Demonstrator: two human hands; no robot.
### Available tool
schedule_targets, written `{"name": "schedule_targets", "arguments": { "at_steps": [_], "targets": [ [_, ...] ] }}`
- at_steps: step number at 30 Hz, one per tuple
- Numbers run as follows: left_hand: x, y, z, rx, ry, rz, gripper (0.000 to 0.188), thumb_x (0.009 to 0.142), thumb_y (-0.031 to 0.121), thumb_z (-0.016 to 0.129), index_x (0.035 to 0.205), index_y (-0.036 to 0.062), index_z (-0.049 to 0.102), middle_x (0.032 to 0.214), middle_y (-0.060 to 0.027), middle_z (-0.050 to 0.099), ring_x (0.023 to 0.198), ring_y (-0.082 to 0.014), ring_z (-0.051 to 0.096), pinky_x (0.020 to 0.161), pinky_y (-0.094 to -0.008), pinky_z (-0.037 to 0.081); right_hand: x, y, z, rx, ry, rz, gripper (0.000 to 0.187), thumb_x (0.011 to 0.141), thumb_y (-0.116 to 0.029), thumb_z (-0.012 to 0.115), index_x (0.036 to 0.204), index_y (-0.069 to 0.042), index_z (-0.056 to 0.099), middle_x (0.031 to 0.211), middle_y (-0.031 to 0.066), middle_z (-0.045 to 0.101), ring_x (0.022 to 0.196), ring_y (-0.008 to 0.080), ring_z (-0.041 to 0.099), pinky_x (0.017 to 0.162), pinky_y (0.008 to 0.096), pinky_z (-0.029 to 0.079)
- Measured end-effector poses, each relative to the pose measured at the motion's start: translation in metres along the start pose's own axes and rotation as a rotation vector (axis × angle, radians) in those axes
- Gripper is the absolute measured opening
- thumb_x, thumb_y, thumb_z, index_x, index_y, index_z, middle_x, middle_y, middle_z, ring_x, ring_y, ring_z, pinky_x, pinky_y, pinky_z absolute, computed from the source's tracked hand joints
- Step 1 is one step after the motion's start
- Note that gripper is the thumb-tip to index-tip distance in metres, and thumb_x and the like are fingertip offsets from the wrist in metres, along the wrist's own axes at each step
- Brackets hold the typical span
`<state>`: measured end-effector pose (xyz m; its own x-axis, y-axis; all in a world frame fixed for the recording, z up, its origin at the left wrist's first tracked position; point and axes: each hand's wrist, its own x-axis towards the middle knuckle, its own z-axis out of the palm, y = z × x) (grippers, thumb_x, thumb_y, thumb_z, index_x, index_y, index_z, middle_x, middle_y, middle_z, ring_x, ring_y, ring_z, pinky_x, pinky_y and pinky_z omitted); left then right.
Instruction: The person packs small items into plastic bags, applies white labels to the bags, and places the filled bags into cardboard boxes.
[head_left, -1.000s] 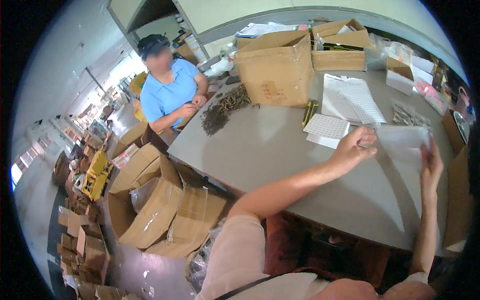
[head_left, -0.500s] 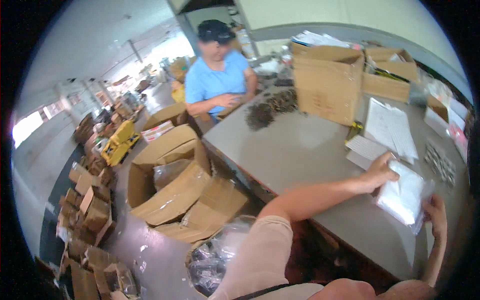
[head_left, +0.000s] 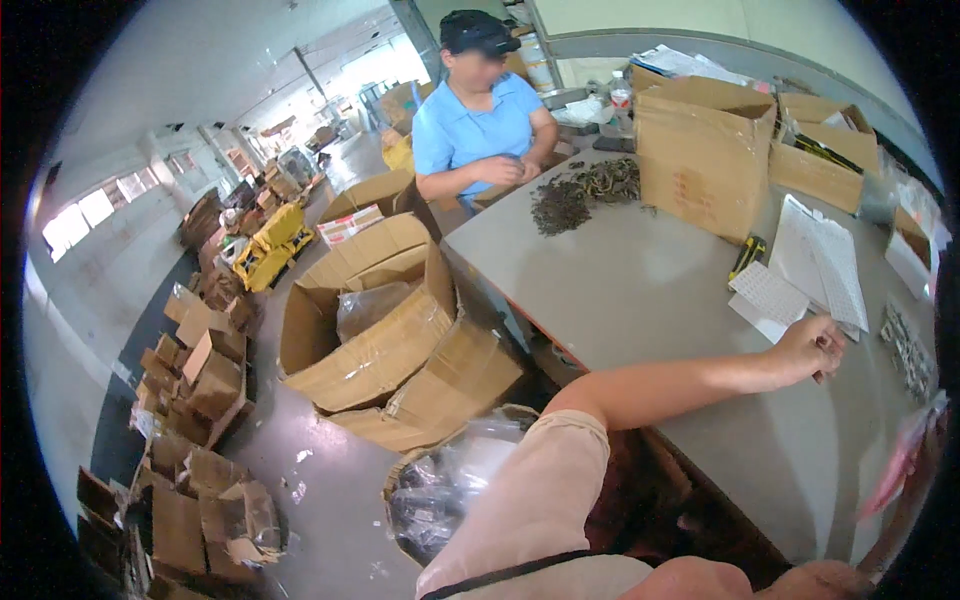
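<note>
My left hand (head_left: 812, 350) is just above the grey table (head_left: 600, 290), near the lower end of some printed sheets (head_left: 815, 255). Its fingers are curled in; whether anything small sits in them is hidden. My right forearm (head_left: 890, 545) shows at the right rim, smeared by motion, and its fingers cannot be made out. Against it is a blurred pink, plastic-looking thing (head_left: 903, 465). A pile of small grey metal-looking pieces (head_left: 905, 350) lies to the right of my left hand. Beyond the sheets lies a yellow and black cutter (head_left: 747, 257).
A tall carton (head_left: 705, 160) and an open carton (head_left: 815, 170) stand at the back. A pile of small dark parts (head_left: 562, 205) lies before a seated co-worker (head_left: 490, 130). Large open cartons (head_left: 370, 340) and a container of clear plastic bags (head_left: 440, 500) stand left of the table.
The white packet in a clear bag has left both the table area and my left hand. My right hand has moved to the right rim, where the pink thing now shows. The view has shifted left.
</note>
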<state>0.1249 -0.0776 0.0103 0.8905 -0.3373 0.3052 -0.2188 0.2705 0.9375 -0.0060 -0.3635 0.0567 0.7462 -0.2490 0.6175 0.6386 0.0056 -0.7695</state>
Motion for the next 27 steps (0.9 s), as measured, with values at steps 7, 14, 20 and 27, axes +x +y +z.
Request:
{"name": "schedule_targets", "arguments": {
  "at_steps": [7,14,20,27],
  "targets": [
    [-0.051,0.054,0.039,0.002,-0.408,-0.148,0.03,0.099,0.03,0.062,0.093,0.0007,0.061,0.084,-0.0092,0.068,0.07,-0.017,0.07,0.053,-0.0295,0.056,0.009,-0.01,0.066,-0.171,-0.548,0.549,0.001,0.088,-0.006,0.059,0.089,-0.006,0.059,0.075,-0.0001,0.058,0.063,0.0081,0.052,0.054,0.0242,0.041],
    [-0.056,0.035,0.046,0.223,-0.471,-0.219,0.04,0.101,0.037,0.059,0.091,-0.0018,0.065,0.078,-0.009,0.068,0.069,-0.0171,0.071,0.05,-0.0293,0.056,-0.021,0.012,0.077,-0.278,-0.633,0.422,0.008,0.075,0.007,0.061,0.08,0.0,0.061,0.067,0.0036,0.058,0.057,0.0126,0.053,0.053,0.0284,0.041],
    [-0.057,0.002,0.039,0.035,-0.477,-0.29,0.033,0.105,0.027,0.05,0.095,-0.0014,0.062,0.081,-0.0108,0.067,0.071,-0.0214,0.071,0.052,-0.0333,0.057,-0.024,0.022,0.082,-0.115,-0.515,0.63,0.008,0.071,0.007,0.066,0.074,0.002,0.061,0.064,0.003,0.057,0.053,0.0124,0.051,0.051,0.0286,0.039],
    [-0.055,0.046,0.035,-0.066,-0.42,-0.327,0.027,0.1,0.017,0.05,0.088,-0.0038,0.062,0.076,-0.0133,0.066,0.068,-0.0241,0.072,0.051,-0.0328,0.056,0.001,0.009,0.083,-0.121,-0.479,0.763,0.022,0.081,-0.019,0.068,0.067,-0.01,0.054,0.055,-0.0026,0.05,0.041,0.0037,0.037,0.038,0.0218,0.023]
  ]
}}
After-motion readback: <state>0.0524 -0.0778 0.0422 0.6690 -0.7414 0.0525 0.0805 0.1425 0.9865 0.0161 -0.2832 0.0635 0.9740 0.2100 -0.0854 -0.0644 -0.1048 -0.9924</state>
